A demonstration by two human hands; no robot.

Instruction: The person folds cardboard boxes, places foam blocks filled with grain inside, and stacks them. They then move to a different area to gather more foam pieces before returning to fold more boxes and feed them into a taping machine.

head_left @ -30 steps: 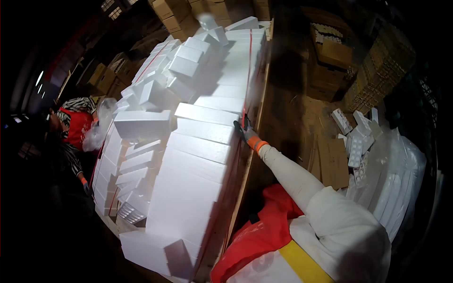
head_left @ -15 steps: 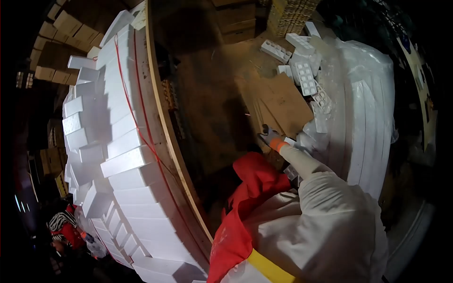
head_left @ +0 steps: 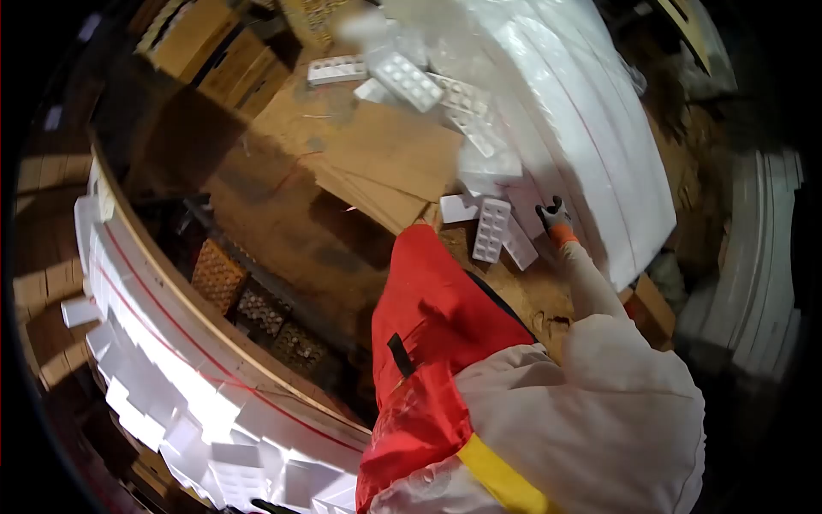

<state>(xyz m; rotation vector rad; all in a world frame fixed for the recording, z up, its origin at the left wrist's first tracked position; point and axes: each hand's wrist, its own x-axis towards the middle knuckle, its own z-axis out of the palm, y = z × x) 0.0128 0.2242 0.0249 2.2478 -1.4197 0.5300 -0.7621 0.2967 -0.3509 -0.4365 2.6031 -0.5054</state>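
My right hand (head_left: 558,221), in a grey and black glove with an orange cuff, reaches forward with its fingers apart and nothing between them. It overlaps the near side of a plastic-wrapped stack of white foam pieces (head_left: 591,146) in this view. Just left of the hand, a white foam tray with rows of hollows (head_left: 491,230) leans beside another white piece (head_left: 519,244). Flattened brown cardboard (head_left: 390,150) lies on the floor farther left. My left hand is out of view.
More white trays (head_left: 408,81) lie loose beyond the cardboard. A wooden-edged platform (head_left: 184,287) with white foam pieces runs along the left, above stacked egg trays (head_left: 219,272). Brown boxes (head_left: 227,64) stand at the back left. A dark shape (head_left: 270,507) shows at the bottom edge.
My view has turned right, so the left platform has swung toward the lower left. My right hand has moved from beside the cardboard to the wrapped white stack.
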